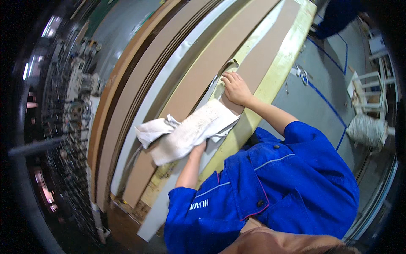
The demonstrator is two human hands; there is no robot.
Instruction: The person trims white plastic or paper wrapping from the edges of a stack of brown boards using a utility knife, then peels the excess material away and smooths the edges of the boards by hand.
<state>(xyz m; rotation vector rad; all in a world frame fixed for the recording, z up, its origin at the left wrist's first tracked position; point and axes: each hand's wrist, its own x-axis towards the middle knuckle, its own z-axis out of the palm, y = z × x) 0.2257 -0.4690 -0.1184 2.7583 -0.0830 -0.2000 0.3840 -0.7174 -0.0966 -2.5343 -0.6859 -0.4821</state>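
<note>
My left hand (198,149) is under the near edge of a folded, stained white cloth or pad (193,127) and grips it, its fingers mostly hidden. A crumpled white piece (155,129) lies against the pad's left side. My right hand (237,89) rests farther up, palm down, its bent fingers on pale, curled material (219,90) between two long brown boards or strips (206,66), (269,47). Whether it pinches that material cannot be told. The strips lie on a long yellowish surface (287,47).
Stacked brown strips (152,63) and a curved white strip (177,54) run along the left. Dense machinery (76,82) stands beyond. At right are blue floor lines, a white frame (371,92), a wrapped bundle (366,130) and, at the top, a person's dark clothing (337,17).
</note>
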